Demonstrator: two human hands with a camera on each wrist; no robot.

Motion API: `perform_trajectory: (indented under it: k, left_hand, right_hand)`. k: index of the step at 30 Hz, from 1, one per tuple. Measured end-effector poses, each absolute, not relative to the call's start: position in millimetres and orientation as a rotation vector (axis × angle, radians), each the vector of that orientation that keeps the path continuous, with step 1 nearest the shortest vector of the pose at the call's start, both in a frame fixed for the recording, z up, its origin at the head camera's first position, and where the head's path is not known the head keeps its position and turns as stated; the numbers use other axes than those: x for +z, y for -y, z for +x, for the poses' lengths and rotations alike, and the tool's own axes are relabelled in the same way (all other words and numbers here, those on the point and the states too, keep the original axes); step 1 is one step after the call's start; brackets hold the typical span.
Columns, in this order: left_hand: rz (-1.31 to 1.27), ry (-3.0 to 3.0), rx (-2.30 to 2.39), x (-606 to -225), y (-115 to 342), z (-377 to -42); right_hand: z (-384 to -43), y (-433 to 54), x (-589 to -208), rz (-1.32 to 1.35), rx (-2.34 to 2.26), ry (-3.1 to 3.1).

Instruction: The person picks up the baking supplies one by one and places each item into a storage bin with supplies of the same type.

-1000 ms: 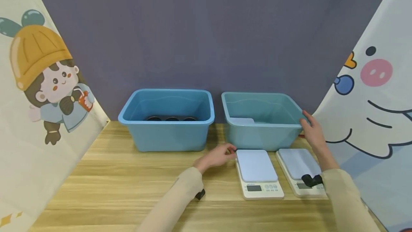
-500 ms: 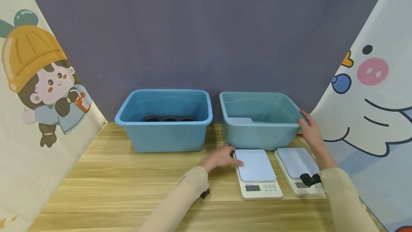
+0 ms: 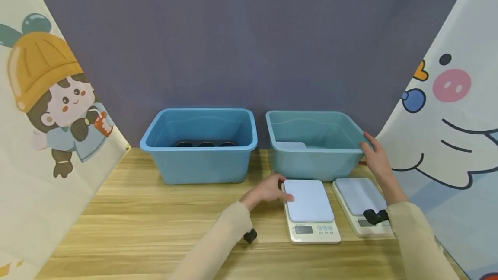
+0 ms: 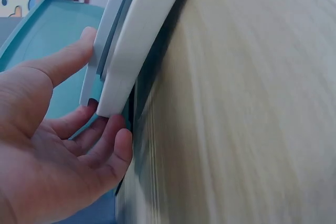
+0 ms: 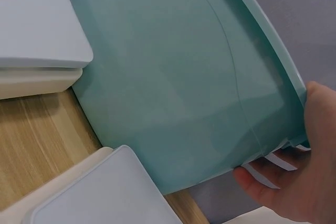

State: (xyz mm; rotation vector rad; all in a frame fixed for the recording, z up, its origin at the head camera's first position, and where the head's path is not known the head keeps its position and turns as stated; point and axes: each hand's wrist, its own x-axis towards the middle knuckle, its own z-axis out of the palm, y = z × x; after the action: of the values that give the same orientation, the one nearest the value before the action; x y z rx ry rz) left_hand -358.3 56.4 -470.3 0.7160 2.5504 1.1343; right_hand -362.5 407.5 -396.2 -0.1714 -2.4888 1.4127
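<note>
My left hand (image 3: pixel 268 189) holds the back left corner of a white kitchen scale (image 3: pixel 311 202). In the left wrist view, the thumb lies on the scale's top plate (image 4: pixel 113 24) and the other fingers are at its lower edge. A dark gap shows between that edge and the table. My right hand (image 3: pixel 376 159) grips the right side of a teal plastic bin (image 3: pixel 320 165) near its front corner, thumb at the rim and fingers outside. A second kitchen scale (image 3: pixel 359 198) lies to the right of the first, partly covered by the right wrist's black mount.
A pale flat object (image 3: pixel 292 145) lies inside the teal bin. To the left stands a blue bin (image 3: pixel 202 165) with three dark round tops (image 3: pixel 205 144) inside. Both bins stand on a wooden table (image 3: pixel 155 224) before a dark grey cloth (image 3: pixel 233 46). Printed cloths hang at both sides.
My left hand has moved right onto the scale's corner and taken hold of it. The scale has turned slightly and its front has shifted a little nearer. My right hand stays on the teal bin.
</note>
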Motion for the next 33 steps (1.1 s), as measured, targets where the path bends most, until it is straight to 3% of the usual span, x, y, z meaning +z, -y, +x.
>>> perform_trajectory:
  k: [14,25,33]
  left_hand:
    - [0.772,-2.386,1.398,-461.1,-44.0,-357.6]
    - [0.652,-2.026,1.755,-449.3,-43.4,-353.9]
    - [0.736,-2.049,1.852,-440.2,-43.9,-347.8]
  right_hand:
    - [-361.3,-406.5,-393.4,-0.155,1.403,2.49]
    - [-363.2,-405.7,-392.9,-0.153,1.416,2.495]
    - [-361.7,-409.7,-397.1,-0.143,1.417,2.51]
